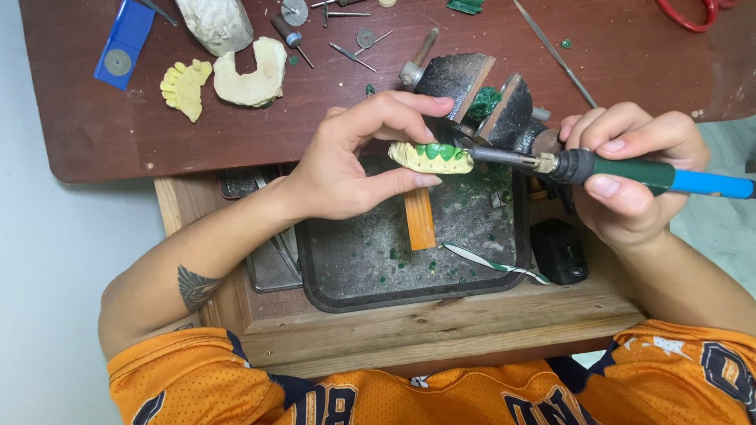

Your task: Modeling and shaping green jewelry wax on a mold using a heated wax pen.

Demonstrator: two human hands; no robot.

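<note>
Head view: my left hand [346, 161] pinches a yellow dental cast with green wax [431, 157], lying left-right; my right hand [630, 169] grips a green-and-blue heated tool [630, 171], tip pointing left at it.

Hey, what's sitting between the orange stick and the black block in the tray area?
In the head view, a thin metal blade tool lies between the orange stick and the black block, over the dark tray and its right rim.

Reddish-brown tabletop [118, 134] beyond the hands: two yellowish dental casts [253, 75], scattered burs [350, 53], a blue card [123, 41].
</note>
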